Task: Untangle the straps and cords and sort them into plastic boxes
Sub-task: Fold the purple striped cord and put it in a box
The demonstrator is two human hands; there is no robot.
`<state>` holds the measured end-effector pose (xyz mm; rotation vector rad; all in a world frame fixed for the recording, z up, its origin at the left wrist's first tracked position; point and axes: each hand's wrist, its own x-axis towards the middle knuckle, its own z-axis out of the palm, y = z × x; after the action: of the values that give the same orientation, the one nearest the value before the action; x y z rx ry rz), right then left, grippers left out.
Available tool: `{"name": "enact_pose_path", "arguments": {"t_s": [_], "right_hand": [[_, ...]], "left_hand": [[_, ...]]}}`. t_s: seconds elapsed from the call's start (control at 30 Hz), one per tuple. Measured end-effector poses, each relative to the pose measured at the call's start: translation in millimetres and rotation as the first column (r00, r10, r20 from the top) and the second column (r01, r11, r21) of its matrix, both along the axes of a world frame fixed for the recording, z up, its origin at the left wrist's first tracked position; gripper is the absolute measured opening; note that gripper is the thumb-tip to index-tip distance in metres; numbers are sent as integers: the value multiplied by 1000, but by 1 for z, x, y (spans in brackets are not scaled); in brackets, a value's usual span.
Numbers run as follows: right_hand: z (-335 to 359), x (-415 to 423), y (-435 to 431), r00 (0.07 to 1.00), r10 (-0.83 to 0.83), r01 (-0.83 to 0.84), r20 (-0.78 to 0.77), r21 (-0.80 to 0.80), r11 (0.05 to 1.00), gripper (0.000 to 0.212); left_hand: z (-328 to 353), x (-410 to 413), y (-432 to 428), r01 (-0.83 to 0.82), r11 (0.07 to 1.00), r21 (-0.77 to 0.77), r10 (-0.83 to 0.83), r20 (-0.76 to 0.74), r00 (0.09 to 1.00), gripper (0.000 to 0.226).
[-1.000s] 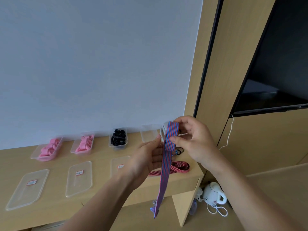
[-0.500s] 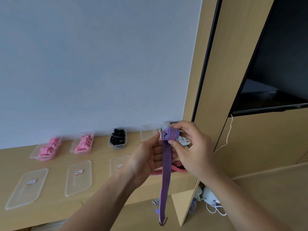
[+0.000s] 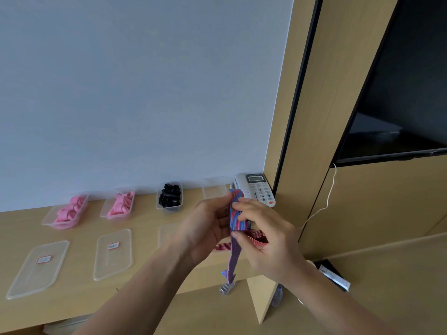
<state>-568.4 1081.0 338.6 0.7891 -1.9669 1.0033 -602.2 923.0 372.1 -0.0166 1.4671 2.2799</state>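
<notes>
Between left hand, right hand: strap

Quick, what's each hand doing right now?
Left hand: holds the folded top of the blue-and-red striped fabric strap.
Right hand: pinches the same strap.

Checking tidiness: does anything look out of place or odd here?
The striped strap, gripped by the left hand and right hand, dangles its tail below the desk edge; a red strap lies loose on it.
</notes>
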Motion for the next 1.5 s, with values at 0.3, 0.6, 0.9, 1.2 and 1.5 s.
{"name": "enact_pose_path", "arguments": {"t_s": [0.3,0.6,0.9,1.2,1.5], "right_hand": [[30,-5,4,877,125,-42,464,-185,982,48],[38,-27,14,684,166,-64,710,-168,984,22],[50,-30,16,780,141,23,609,-254,967,32],[51,-24,15,905,-14,104,426,-189,977,34],[37,-8,8,989,-122,127,78,-52,991,35]], "left_hand": [[-1,1,-5,-17,999,-49,13,-75,997,29],[0,11,-2,55,994,-98,-66,-109,992,30],[-4,20,4,129,989,-70,-127,33,991,57],[-7,21,5,169,977,-132,-165,43,985,61],[7,20,7,79,997,-20,-78,23,997,54]]}}
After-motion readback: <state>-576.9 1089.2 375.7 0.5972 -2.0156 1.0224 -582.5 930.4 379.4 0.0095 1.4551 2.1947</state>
